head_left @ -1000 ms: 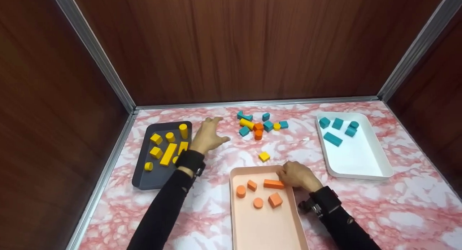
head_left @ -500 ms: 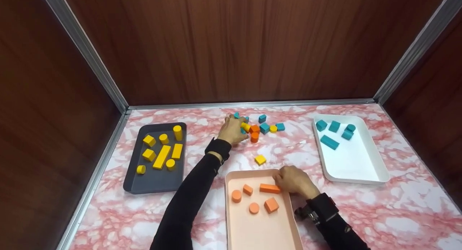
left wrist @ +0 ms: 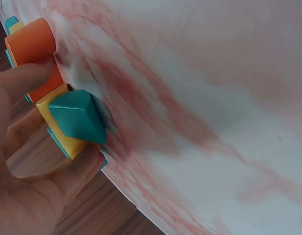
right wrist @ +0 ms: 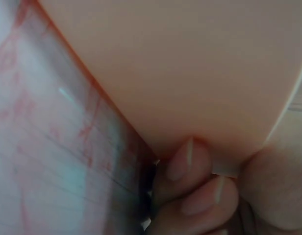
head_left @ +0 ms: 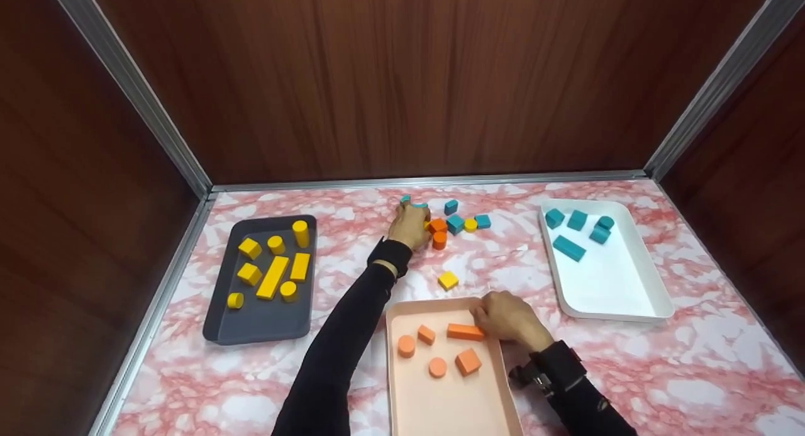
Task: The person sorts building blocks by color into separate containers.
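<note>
My left hand (head_left: 412, 227) reaches into a cluster of coloured blocks at the back of the table. In the left wrist view, its thumb and fingers spread around a yellow cylinder (left wrist: 72, 146) and a teal block (left wrist: 75, 115); a fingertip touches the yellow piece's lower end, while the thumb lies before an orange block (left wrist: 45, 88), apart from the yellow one. An orange cylinder (head_left: 439, 240) stands beside the hand. My right hand (head_left: 508, 315) grips the far right corner of the peach tray (head_left: 453, 404), fingers outside its wall (right wrist: 190, 88). Orange blocks lie in that tray.
A dark grey tray (head_left: 264, 323) with several yellow blocks is at the left. At the right, a white tray (head_left: 613, 291) holds several teal blocks. A yellow block (head_left: 448, 280) lies just beyond the peach tray. Wood panels (head_left: 402, 77) enclose the table's back and sides.
My left hand has moved right from beside the dark grey tray into the block cluster, covering the yellow cylinder. The right hand has stayed on the peach tray; the head view has shifted slightly.
</note>
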`<state>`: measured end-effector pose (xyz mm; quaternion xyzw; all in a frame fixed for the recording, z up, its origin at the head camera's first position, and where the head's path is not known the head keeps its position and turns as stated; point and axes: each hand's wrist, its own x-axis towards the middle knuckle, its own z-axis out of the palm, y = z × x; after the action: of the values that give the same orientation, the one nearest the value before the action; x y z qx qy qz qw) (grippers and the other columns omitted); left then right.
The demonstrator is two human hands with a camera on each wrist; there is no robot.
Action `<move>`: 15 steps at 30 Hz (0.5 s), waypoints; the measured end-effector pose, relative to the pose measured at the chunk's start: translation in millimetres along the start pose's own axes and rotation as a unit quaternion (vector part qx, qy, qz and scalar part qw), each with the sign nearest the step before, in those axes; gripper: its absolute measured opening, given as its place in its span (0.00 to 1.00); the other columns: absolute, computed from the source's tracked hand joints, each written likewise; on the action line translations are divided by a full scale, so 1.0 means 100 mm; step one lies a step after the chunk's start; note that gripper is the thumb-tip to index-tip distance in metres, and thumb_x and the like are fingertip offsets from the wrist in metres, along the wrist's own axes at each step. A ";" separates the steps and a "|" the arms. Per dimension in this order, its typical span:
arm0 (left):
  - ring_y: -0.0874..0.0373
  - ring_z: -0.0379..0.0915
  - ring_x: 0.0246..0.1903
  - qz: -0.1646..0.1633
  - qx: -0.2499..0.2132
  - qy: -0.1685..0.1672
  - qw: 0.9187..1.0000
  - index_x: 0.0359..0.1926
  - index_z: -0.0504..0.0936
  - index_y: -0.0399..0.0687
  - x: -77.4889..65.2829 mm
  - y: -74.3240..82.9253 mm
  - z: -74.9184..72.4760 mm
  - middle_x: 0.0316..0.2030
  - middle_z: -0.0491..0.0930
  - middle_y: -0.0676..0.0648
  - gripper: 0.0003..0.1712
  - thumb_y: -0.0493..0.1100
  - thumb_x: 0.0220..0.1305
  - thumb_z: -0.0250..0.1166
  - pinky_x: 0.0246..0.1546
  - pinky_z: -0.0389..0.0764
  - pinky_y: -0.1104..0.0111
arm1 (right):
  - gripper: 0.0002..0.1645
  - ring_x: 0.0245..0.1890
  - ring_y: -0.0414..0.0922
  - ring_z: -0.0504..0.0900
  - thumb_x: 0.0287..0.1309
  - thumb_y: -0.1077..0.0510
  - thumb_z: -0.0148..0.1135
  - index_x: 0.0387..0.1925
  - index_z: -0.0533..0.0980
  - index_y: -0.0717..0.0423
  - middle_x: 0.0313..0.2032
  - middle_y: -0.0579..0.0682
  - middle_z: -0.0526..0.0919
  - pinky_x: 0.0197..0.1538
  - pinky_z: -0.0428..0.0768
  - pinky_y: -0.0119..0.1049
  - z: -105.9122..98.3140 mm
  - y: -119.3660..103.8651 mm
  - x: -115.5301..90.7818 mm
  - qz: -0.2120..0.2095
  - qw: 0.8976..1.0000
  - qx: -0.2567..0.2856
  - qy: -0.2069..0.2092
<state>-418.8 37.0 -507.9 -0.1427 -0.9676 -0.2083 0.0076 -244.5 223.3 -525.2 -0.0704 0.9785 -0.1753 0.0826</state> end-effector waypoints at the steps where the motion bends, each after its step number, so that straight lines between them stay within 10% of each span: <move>1: 0.45 0.66 0.50 0.003 0.002 0.005 1.000 0.40 0.83 0.46 0.00 0.00 0.00 0.45 0.74 0.39 0.12 0.37 0.51 0.67 0.49 0.75 0.60 | 0.23 0.15 0.43 0.67 0.60 0.48 0.55 0.12 0.67 0.50 0.14 0.45 0.65 0.22 0.63 0.36 0.00 0.00 0.00 0.000 1.000 0.000 0.001; 15: 0.51 0.71 0.44 0.021 -0.026 0.008 0.999 0.36 0.84 0.45 -0.01 -0.04 -0.04 0.36 0.81 0.48 0.11 0.35 0.47 0.67 0.51 0.72 0.64 | 0.23 0.16 0.44 0.67 0.60 0.49 0.54 0.12 0.67 0.50 0.14 0.46 0.66 0.23 0.64 0.37 -0.01 0.00 0.00 -0.002 1.000 0.002 0.001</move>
<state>-419.4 32.1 -506.0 -0.1619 -0.9584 -0.2346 0.0156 -244.3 223.8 -524.8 -0.0724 0.9781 -0.1777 0.0809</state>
